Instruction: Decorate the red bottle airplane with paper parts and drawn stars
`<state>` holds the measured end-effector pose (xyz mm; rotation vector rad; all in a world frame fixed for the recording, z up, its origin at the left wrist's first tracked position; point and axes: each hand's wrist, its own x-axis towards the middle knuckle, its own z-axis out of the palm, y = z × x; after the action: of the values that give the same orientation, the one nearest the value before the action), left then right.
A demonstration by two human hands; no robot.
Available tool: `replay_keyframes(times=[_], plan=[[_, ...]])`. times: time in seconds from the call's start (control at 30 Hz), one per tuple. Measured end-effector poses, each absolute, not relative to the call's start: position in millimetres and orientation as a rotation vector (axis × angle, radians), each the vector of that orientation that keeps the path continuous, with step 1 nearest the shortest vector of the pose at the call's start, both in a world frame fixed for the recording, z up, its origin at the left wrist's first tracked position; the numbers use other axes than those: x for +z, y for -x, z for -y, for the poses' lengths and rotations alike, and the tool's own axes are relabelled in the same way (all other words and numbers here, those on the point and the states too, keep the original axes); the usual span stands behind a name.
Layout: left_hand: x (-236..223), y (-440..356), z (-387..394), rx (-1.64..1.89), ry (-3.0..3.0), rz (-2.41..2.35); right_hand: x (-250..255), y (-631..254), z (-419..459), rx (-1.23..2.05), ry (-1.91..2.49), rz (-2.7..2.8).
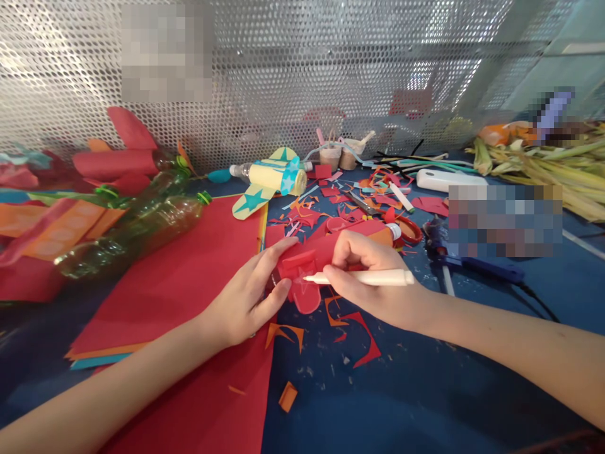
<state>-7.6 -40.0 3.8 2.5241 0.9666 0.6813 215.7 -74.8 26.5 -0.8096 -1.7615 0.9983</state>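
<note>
A small bottle wrapped in red paper [321,244] lies on the table, its white cap pointing right. A rounded red paper flap [307,297] sticks out from it toward me, with a pale star outline on it. My left hand [250,290] holds the bottle's left end between thumb and fingers. In my right hand [362,268] is a white marker [378,277], gripped like a pen, its tip at the star on the flap. Orange paper offcuts [286,334] and a curved red offcut [366,343] lie just in front of the bottle.
Large red paper sheets [189,284] lie at left, beside green plastic bottles [137,233]. Behind stands a yellow paper-covered bottle plane [274,180]. Scissors [409,228] lie among scraps. A blue glue gun [491,268] and corn husks [558,167] are at right; a perforated metal screen [293,82] rises behind.
</note>
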Motion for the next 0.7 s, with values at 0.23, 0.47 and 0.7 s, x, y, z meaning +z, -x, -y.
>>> replay_keyframes(times=[0.23,0.47,0.7], plan=[[3.9,8.6,39.5,0.682,-2.558,-0.963,25.3,-216.1,74.4,1.001,0.834,1.767],[3.5,7.4,40.6,0.701,-2.544,-0.989,27.7,-217.4,76.7,0.978,0.861,1.792],[3.2,8.2,39.3,0.686,-2.535,-0.957,28.1,-216.8,75.5,1.013,0.847,1.789]])
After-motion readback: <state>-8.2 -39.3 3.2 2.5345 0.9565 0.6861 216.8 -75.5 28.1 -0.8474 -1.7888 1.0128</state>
